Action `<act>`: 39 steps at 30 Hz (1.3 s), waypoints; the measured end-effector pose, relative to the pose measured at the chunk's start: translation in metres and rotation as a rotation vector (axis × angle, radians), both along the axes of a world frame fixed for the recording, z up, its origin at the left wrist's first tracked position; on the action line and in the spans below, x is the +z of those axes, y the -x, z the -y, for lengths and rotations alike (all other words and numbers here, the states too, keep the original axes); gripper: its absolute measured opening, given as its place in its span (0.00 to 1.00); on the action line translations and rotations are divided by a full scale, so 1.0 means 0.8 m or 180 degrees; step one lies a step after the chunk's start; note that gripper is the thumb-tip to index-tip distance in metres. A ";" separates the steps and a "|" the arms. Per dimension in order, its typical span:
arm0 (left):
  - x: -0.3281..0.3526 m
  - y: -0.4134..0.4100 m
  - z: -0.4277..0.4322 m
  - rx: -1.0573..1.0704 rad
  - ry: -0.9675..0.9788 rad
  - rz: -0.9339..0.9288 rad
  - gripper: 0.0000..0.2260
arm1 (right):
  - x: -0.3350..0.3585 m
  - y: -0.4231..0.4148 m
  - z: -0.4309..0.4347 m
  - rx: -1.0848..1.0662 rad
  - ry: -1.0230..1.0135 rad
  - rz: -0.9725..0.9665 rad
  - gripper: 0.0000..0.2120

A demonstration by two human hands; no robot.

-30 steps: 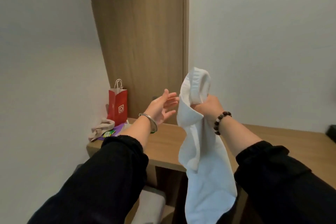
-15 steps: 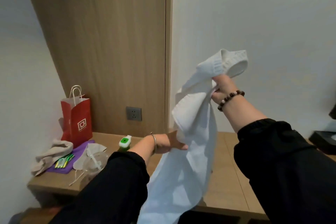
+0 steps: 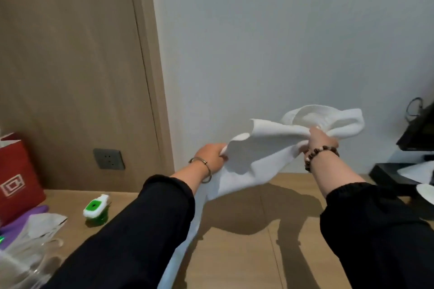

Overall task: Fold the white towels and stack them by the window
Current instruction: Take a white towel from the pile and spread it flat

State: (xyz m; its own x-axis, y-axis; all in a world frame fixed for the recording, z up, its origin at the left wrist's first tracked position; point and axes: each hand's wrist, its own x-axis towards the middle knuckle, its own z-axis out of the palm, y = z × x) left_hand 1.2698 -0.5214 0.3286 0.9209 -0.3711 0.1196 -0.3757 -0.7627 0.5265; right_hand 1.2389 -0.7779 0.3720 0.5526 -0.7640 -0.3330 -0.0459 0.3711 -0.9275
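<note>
Wooden counter (image 3: 237, 256) runs beneath a pale wall. Above it, the white towel (image 3: 263, 157) stretches between the left hand (image 3: 211, 157), pinching an edge at nine o'clock, and the right hand (image 3: 319, 141) at three o'clock, fingers (image 3: 304, 148) clenched round a bunch. This looks like the spreading step; next, find matching corners.

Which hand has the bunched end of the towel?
The right hand, with the bead bracelet: it grips the bunched end of the towel. The left hand, with the metal bangle, only pinches a flat edge.
</note>
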 end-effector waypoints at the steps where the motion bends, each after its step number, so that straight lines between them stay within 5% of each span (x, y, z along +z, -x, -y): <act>1: -0.002 -0.013 0.021 -0.0042 -0.0056 0.0100 0.11 | -0.013 -0.006 0.022 -0.0040 0.0022 -0.0203 0.33; 5: -0.032 -0.043 0.105 0.0231 -0.0473 0.0401 0.19 | -0.072 -0.022 0.105 0.0396 0.0529 -0.1134 0.37; 9: -0.083 -0.056 0.163 0.0802 -0.0336 -0.0175 0.21 | -0.136 -0.034 0.169 0.0887 0.0926 -0.1776 0.33; 16: -0.175 -0.032 0.199 0.0967 -0.0487 -0.1282 0.20 | -0.211 -0.061 0.175 0.2012 0.1266 -0.1732 0.20; 23: -0.261 0.020 0.176 0.0788 -0.1459 -0.1889 0.25 | -0.284 -0.042 0.112 0.3841 0.2429 -0.1929 0.33; 34: -0.314 0.040 0.176 0.0935 -0.1783 -0.0449 0.18 | -0.358 -0.042 0.109 0.4178 0.4321 -0.2108 0.26; 39: -0.323 0.029 0.182 0.1195 -0.1694 -0.0136 0.17 | -0.373 -0.049 0.104 0.3731 0.5023 -0.1905 0.18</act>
State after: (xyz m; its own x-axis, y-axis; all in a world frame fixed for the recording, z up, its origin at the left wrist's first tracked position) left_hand 1.2465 -0.6673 0.0700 0.9993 -0.0217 -0.0314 -0.0201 -0.9986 0.0493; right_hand 1.2780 -0.8614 0.0736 0.9845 0.0509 -0.1676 0.0289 -0.9909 -0.1312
